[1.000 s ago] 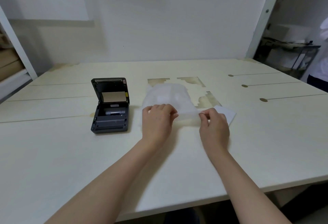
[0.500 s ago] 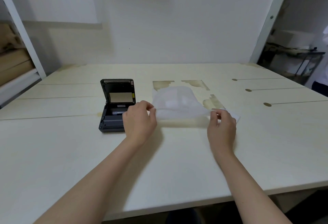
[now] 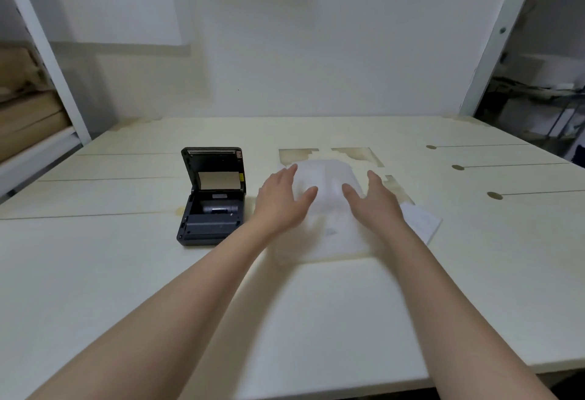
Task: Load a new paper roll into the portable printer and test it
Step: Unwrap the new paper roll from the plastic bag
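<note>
On the pale table [image 3: 95,273], the dark portable printer [image 3: 212,206] sat at the left with its lid raised and its paper bay open. Just to its right the left hand [image 3: 280,201] was spread wide, fingers apart, holding nothing, over the edge of a white translucent wrapper [image 3: 329,206] lying flat. The right hand [image 3: 375,201] was likewise wide and empty over the wrapper's right side, beside a white slip [image 3: 422,222]
</note>
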The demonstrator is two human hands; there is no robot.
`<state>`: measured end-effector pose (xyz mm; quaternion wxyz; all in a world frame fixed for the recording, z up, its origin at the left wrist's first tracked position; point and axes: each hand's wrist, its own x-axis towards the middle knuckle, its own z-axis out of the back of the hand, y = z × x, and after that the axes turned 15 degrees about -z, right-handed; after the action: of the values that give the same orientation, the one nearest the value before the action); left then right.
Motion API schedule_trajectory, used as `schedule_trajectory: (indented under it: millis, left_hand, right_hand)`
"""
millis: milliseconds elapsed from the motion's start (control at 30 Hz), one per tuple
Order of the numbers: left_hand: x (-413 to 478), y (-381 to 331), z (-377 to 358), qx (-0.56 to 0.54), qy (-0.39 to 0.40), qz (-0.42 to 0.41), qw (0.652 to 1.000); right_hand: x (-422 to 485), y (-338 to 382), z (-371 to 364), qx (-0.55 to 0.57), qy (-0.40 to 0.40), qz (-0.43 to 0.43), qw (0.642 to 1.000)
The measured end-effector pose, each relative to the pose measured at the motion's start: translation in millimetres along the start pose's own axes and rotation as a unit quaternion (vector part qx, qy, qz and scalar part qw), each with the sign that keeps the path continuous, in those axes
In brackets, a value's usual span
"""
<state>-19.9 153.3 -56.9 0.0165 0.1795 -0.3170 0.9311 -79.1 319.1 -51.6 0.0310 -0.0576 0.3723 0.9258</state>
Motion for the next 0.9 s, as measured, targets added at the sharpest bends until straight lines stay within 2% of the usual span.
schedule_trajectory:
  millis: [100, 200, 300, 500, 633, 767, 900]
  left_hand:
    - [16, 4, -5, -0.061, 0.031, 0.060, 0.996]
    - [25, 6, -9, -0.117, 0.040, 0.107, 0.986]
    - [29, 5, -15, -0.074, 0.020, 0.078, 0.994]
    - [42, 2, -23, -0.086, -0.067, 0.048, 0.993]
    - [49, -3, -23, -0.085, -0.062, 0.055, 0.993]
    - [49, -1, -22, -0.092, -0.040, 0.067, 0.993]
    - [40, -3, -16, -0.146, -0.018, 0.022, 0.989]
  right_hand:
    - [12, 5, -12, 0.008, 0.010, -0.009, 1.000]
    - [19, -4, -27, 0.013, -0.041, 0.004, 0.999]
    - [26, -12, -36, -0.020, -0.063, 0.056, 0.996]
    - [28, -5, -21, 0.098, -0.055, 0.141, 0.984]
    - [21, -2, -20, 0.138, -0.015, 0.087, 0.986]
    - [23, -5, -21, 0.127, -0.024, 0.046, 0.991]
    - [24, -9, -23, 0.147, -0.046, -0.011, 0.988]
